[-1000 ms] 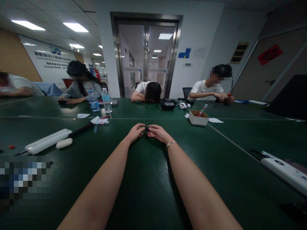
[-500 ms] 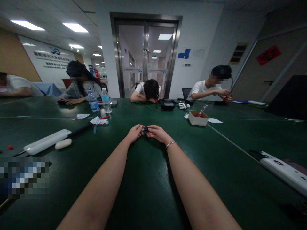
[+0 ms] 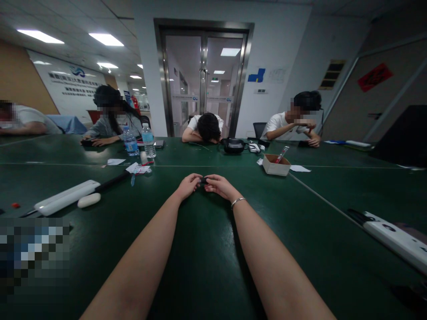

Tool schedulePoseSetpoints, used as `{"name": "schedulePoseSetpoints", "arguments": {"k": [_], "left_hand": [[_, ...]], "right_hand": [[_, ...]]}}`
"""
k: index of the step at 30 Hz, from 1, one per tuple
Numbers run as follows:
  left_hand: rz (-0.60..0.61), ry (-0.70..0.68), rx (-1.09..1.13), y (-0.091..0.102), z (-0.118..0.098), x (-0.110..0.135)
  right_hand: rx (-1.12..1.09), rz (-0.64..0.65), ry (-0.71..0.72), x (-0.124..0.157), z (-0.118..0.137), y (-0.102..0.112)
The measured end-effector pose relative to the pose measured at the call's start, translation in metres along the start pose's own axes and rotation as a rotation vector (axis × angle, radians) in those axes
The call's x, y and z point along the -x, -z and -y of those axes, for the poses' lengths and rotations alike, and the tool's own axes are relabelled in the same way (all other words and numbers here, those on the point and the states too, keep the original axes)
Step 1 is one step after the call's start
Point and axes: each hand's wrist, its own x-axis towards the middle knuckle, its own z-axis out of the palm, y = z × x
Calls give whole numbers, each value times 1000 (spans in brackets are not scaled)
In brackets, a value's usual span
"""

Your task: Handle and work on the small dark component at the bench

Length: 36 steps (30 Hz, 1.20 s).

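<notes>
Between the fingertips of both hands is a small dark object with a paler, shiny end towards the left; it is too small to tell its kind. My left hand pinches the pale end, fingers closed. From the other side my right hand, with a silver bangle at the wrist, grips the black end. Both hands are just above or resting on the dark green table, arms stretched forward. Part of the object is hidden by the fingers.
Two water bottles and scraps of paper are at far left. A white device and a pale oval item lie nearer. A small open box and a power strip are right. Several people sit opposite.
My hands stay almost in place around the small dark object. A person at the far right has raised one hand towards the face.
</notes>
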Motion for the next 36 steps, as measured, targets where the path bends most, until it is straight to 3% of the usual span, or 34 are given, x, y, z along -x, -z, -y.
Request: {"name": "schedulePoseSetpoints", "arguments": {"k": [24,32,36], "left_hand": [[17,1,67,-1,-9,6],[39,-22,78,-1,-10,6],[35,-19,86,0,-10,5]], "right_hand": [[36,37,9,4,3,-1],[381,1,-57,0,5,-7],[232,56,0,5,8,-4]]}}
